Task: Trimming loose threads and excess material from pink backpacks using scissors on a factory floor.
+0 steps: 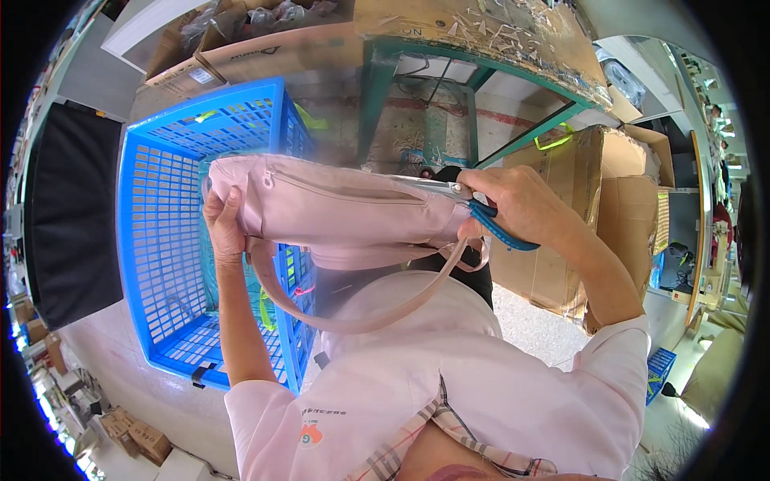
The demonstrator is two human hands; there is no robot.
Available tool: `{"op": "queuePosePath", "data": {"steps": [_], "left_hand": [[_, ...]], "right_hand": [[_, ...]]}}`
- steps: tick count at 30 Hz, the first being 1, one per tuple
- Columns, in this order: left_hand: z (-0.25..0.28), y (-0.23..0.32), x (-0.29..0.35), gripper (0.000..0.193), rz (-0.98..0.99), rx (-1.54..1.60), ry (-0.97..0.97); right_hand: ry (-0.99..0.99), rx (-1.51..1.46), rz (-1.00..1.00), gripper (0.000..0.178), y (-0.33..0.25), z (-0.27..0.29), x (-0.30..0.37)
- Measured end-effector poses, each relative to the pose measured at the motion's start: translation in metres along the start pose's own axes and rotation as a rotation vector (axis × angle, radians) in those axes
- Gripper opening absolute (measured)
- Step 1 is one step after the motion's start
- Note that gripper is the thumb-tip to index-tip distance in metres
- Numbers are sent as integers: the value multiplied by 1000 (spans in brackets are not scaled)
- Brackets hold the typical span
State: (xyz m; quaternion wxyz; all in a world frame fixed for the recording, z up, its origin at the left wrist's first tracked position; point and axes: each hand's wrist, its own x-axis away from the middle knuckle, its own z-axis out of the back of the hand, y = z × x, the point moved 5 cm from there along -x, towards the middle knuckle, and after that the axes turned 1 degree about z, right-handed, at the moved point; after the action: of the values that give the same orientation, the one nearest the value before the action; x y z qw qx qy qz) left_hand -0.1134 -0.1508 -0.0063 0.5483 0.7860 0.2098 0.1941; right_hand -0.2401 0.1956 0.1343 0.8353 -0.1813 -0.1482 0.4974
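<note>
A pale pink bag [337,204] with a zipper along its top side is held up crosswise in front of my chest. My left hand [224,224] grips its left end, thumb on the near face. At the other end, my right hand [505,200] is closed round a pair of scissors [485,215] with blue handles. Their metal blades point left and lie along the bag's upper right edge; whether they touch the fabric I cannot tell. The bag's pink strap [361,322] hangs in a loop below it.
A large blue plastic basket [156,256] stands at the left, partly under the bag. Ahead is a green-framed table [497,60] with a worn, scrap-littered top. Cardboard boxes [549,232] stand at the right, and open cartons [281,52] lie at the far left.
</note>
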Motion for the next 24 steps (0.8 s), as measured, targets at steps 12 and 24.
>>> {"op": "queuePosePath", "data": {"steps": [12, 24], "left_hand": [[-3, 2, 6, 34, -32, 1, 23], [1, 0, 13, 38, -31, 35, 31]], "right_hand": [[40, 118, 78, 47, -17, 7, -19], [-26, 16, 72, 48, -14, -9, -20]]}}
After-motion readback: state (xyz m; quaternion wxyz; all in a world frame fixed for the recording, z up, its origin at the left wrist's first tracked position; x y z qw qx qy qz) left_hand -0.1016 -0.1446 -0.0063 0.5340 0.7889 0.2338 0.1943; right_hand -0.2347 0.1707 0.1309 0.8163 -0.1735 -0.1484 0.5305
